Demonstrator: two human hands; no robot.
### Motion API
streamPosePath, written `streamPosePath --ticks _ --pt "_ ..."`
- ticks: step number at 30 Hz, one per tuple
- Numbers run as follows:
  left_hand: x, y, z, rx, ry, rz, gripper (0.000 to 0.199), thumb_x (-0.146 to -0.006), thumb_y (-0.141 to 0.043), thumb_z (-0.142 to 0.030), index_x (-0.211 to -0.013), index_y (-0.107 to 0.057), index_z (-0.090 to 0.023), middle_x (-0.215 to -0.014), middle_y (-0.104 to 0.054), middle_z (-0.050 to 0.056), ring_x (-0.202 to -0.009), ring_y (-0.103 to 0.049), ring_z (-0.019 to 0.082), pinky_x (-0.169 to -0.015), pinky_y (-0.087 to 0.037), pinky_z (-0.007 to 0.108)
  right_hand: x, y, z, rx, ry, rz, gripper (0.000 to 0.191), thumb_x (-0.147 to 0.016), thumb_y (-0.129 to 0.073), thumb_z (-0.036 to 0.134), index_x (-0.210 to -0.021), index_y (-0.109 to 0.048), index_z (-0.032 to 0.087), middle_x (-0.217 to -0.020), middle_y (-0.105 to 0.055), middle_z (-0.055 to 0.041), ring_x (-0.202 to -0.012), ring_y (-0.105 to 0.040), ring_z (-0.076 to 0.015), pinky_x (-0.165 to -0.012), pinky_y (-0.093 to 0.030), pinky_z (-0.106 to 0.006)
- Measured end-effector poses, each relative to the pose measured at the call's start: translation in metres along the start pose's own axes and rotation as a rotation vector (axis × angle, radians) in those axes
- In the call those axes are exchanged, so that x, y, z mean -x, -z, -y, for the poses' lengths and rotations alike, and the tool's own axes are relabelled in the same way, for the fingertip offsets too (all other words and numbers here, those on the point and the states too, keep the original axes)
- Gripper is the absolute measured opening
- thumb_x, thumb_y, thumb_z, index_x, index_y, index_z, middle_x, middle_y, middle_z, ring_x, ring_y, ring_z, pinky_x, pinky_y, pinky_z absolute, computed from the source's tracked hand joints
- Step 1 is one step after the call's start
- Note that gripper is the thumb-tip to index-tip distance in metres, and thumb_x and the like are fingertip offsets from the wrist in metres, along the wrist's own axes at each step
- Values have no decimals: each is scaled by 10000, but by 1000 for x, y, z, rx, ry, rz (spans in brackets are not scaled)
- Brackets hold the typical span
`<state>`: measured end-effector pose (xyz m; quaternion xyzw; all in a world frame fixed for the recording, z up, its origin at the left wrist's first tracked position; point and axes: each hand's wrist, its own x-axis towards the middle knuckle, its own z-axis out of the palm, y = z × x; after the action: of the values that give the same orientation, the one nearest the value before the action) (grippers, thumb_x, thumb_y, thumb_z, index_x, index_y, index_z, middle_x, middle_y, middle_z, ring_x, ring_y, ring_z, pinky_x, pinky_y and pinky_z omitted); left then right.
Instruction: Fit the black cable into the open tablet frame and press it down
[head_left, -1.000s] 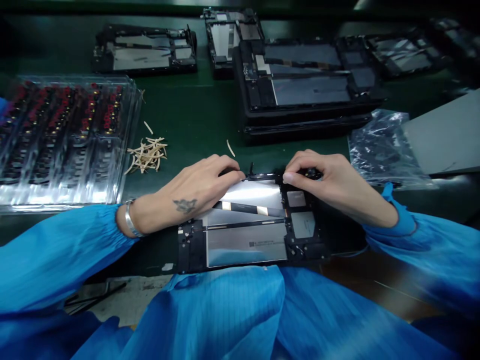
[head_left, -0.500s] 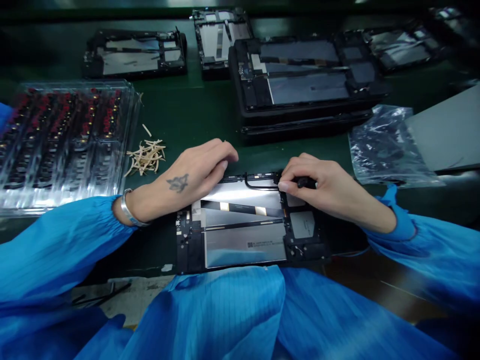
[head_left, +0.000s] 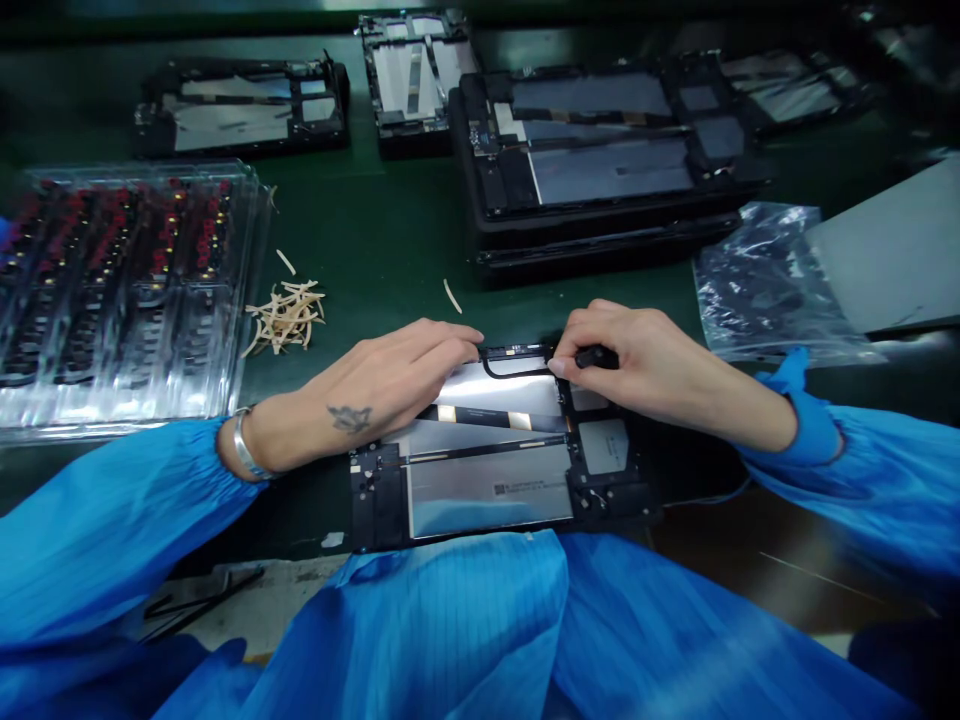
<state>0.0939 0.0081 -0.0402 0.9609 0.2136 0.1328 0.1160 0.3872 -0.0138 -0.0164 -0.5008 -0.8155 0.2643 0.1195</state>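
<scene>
An opened tablet-like device [head_left: 491, 490], with silver battery panels and black edges, lies in front of me. My left hand [head_left: 401, 375] rests over its upper left part, fingertips together at the top edge beside a thin black cable [head_left: 517, 373]. Whether anything is under those fingertips is hidden. At the device's upper right, my right hand [head_left: 626, 360] is closed around a short black tool [head_left: 598, 357], its thumb and forefinger pinched near the cable's right end. The tool's tip is hidden by the fingers.
Clear trays of small parts [head_left: 127, 290] stand at the left, beside a pile of pale strips [head_left: 289, 318]. One loose strip [head_left: 452, 296] lies beyond my left hand. Stacked devices [head_left: 600, 160] are at the back, with a plastic bag [head_left: 772, 290] to their right.
My left hand has come down from above the device's top edge onto it, uncovering a pale strip on the table. My right hand has barely shifted. The view has moved slightly.
</scene>
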Motion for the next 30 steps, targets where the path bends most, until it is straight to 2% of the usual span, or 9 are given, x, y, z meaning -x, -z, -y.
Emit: streamPosePath --ticks 9,15,20,26,30 --pt "-1 0 0 -111 -68 52 263 -1018 -384 -116 -1239 -525 -148 -1465 -528 130 -1293 -547 231 -1044 -508 357 -2 0 2 27 -29 5 145 -860 -589 282 -765 -667 205 -801 -668 -52 -831 -572 -232 -692 -387 -359" --pt "-2 -3 1 -186 -164 35 216 -1035 -404 -161 -1202 -533 -113 -1461 -539 174 -1266 -561 284 -980 -560 422 -2 -1 0 42 -8 -4 133 -860 -603 270 -763 -668 205 -795 -667 -46 -813 -570 -224 -682 -386 -354" --pt "-4 -1 -1 -240 -184 45 199 -1036 -400 -151 -1169 -539 -101 -1442 -559 174 -1248 -579 296 -944 -572 408 -2 -2 1 45 -19 3 118 -851 -619 260 -760 -671 205 -791 -661 -40 -808 -572 -221 -686 -392 -353" --pt "-5 1 -1 -294 -207 45 226 -1052 -411 -227 -1162 -556 -94 -1433 -570 185 -1235 -594 301 -909 -582 396 -1 -1 2 19 -20 1 128 -856 -617 267 -760 -677 208 -796 -670 -44 -818 -579 -226 -696 -395 -355" --pt "-8 4 -2 -428 -291 20 261 -1045 -362 -153 -1136 -598 -88 -1386 -617 167 -1188 -633 284 -891 -585 374 1 1 2 -61 -7 -20 152 -866 -628 299 -750 -680 216 -793 -677 -40 -823 -592 -226 -715 -404 -355"
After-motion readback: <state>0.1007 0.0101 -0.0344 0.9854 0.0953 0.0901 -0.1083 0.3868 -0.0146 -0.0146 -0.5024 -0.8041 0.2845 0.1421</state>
